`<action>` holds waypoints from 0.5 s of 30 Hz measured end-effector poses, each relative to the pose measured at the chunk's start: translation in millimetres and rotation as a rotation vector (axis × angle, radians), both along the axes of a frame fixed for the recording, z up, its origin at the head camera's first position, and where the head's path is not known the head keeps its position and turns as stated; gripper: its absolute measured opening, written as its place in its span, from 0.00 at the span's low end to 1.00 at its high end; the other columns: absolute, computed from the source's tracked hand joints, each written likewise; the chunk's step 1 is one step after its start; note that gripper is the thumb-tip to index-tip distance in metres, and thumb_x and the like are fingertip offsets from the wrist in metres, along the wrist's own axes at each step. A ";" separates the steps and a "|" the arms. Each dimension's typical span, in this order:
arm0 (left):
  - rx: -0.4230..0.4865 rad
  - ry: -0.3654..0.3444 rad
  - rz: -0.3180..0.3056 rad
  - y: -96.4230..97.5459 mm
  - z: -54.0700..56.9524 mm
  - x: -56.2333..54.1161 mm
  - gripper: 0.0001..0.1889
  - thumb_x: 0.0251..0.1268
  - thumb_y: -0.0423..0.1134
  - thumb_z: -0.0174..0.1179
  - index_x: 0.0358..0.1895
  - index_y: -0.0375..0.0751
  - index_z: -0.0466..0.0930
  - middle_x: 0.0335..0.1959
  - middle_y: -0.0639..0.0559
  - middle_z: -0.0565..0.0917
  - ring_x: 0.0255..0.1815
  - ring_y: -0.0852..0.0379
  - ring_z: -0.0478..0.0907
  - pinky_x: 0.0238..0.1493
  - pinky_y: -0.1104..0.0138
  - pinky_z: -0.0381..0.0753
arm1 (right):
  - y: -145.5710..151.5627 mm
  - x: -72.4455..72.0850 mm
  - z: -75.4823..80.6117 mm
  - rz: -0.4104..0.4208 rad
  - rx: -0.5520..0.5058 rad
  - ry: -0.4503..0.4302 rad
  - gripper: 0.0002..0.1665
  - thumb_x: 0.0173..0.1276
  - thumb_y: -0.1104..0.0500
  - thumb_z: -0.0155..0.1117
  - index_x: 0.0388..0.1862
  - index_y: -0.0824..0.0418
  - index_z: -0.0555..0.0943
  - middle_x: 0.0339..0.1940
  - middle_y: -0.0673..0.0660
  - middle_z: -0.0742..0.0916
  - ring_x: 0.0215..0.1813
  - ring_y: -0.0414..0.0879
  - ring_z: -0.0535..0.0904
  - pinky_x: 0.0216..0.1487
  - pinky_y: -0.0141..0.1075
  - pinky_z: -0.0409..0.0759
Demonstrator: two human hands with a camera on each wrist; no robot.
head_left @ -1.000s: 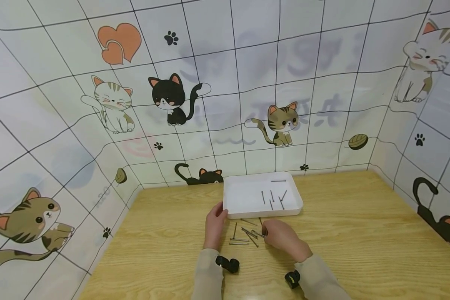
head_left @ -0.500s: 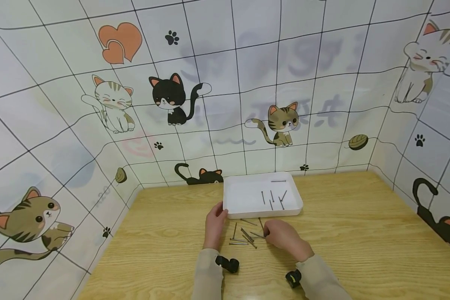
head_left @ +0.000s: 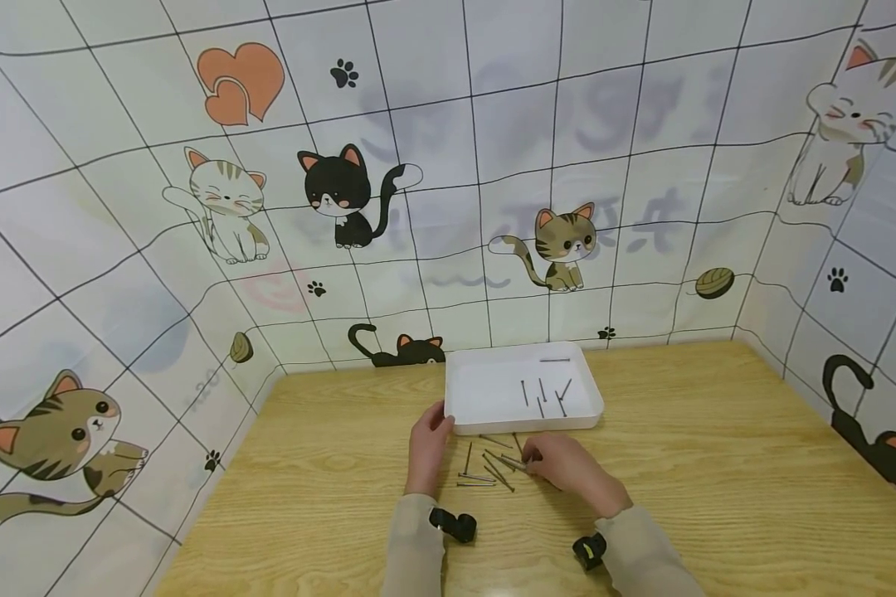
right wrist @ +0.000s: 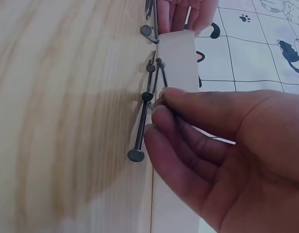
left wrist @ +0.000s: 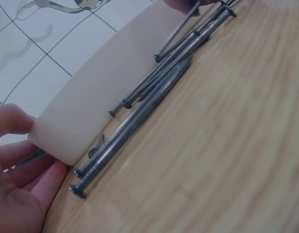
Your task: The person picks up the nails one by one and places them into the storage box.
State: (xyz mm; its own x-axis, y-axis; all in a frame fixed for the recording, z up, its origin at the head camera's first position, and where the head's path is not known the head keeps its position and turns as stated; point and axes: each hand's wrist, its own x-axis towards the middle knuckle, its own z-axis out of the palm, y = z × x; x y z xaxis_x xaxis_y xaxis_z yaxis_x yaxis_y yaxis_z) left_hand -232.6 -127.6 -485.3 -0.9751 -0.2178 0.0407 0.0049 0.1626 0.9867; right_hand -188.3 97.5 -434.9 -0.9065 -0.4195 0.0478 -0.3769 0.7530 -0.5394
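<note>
A shallow white tray [head_left: 485, 390] lies at the back of the table, with several thin nails inside its right half. My left hand [head_left: 427, 448] grips its near left corner; in the left wrist view the fingers [left wrist: 42, 177] lie against the tray's end wall. Just in front of the tray, several loose steel nails [head_left: 476, 485] are spread in a small crossing heap. At the heap's right side my right hand [head_left: 571, 466] pinches a nail [right wrist: 164, 77] between thumb and fingertips, its lower end hidden by them. A larger nail head [right wrist: 136, 155] shows beside those fingertips.
The wood-grain table [head_left: 328, 514] is bounded at the back and sides by a white gridded cloth [head_left: 448, 207] printed with cartoon cats. A black wrist camera [head_left: 454, 526] sits on the left sleeve and another camera [head_left: 590, 550] on the right.
My right hand has shifted slightly at the heap, and several nails beside its fingertips have turned and slid a little. The left hand and the tray have stayed in place.
</note>
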 end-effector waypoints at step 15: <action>0.002 0.005 -0.003 0.2 2.5 1.8 0.21 0.61 0.39 0.54 0.58 0.40 0.71 0.54 0.47 0.74 0.56 0.52 0.69 0.56 0.57 0.65 | 4.1 -7.2 5.1 0.006 -0.239 -0.146 0.08 0.64 0.61 0.55 0.39 0.61 0.79 0.21 0.50 0.79 0.21 0.41 0.71 0.23 0.34 0.70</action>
